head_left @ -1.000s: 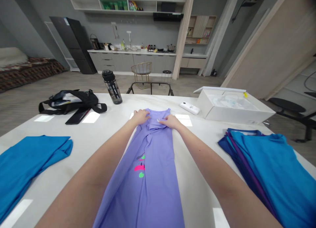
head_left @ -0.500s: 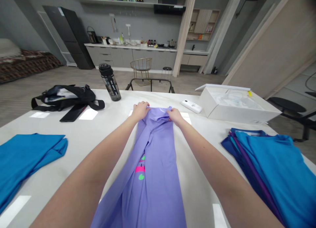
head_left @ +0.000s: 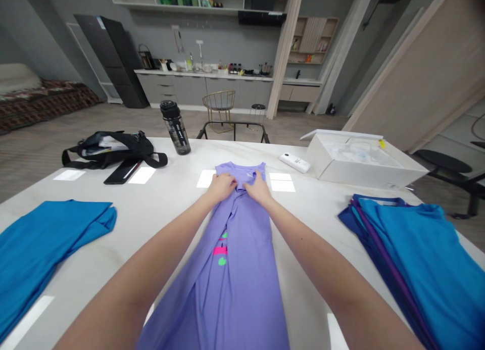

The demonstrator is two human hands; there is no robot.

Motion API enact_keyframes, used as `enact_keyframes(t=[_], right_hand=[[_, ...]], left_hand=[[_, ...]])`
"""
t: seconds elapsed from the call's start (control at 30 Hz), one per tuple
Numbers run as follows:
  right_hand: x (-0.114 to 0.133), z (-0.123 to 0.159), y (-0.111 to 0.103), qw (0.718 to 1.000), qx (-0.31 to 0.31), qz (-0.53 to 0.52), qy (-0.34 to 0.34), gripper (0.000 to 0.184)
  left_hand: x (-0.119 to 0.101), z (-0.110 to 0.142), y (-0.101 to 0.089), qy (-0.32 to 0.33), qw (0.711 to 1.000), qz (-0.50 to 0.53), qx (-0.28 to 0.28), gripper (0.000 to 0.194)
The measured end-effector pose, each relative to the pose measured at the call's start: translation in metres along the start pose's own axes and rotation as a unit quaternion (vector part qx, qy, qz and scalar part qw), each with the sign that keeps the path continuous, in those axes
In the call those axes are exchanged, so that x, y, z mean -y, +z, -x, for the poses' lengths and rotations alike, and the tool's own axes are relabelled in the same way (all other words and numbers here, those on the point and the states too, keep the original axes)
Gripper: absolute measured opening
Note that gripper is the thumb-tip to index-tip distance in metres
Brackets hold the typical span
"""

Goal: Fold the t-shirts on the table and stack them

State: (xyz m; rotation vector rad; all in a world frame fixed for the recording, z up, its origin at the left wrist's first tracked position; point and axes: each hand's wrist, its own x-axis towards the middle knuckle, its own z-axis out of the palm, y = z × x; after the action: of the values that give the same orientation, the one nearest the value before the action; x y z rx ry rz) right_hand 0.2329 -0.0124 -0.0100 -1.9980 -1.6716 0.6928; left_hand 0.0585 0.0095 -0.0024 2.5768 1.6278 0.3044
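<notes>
A light purple shirt (head_left: pixel 252 259) lies lengthwise in front of me, its sides folded inward and its neckline at the far end. Part of a pink and green print shows between the folds. My left hand (head_left: pixel 223 186) pinches the fabric just below the neckline, fingers closed. Close beside it, my right hand (head_left: pixel 259 190) grips the same area with thumb and fingers. Creases gather in the cloth between the two hands.
Blue folded cloth (head_left: pixel 56 234) lies at left, with a stack of blue and purple garments (head_left: pixel 413 249) at right. Behind stand a black bag (head_left: pixel 113 148), a phone (head_left: pixel 122 171), a bottle (head_left: pixel 176 129), a white remote (head_left: pixel 294 162) and an open white box (head_left: pixel 364 170) on the white table (head_left: pixel 166 208).
Both hands have come off the neckline's far corners, moved nearer to me and closer together. The neckline now lies flatter on the table. The view has shifted slightly.
</notes>
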Motion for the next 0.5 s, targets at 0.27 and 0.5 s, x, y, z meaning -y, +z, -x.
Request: enact_keyframes(t=[0.27, 0.5], right_hand=[[-0.022, -0.007, -0.009, 0.987, -0.036, -0.144, 0.054, 0.054], [-0.028, 0.029, -0.031, 0.995, -0.064, 0.043, -0.07, 0.03]], left_hand=[[-0.03, 0.033, -0.015, -0.077, 0.992, 0.103, 0.018, 0.046], [-0.048, 0.07, -0.01, -0.107, 0.992, 0.059, 0.012, 0.026]])
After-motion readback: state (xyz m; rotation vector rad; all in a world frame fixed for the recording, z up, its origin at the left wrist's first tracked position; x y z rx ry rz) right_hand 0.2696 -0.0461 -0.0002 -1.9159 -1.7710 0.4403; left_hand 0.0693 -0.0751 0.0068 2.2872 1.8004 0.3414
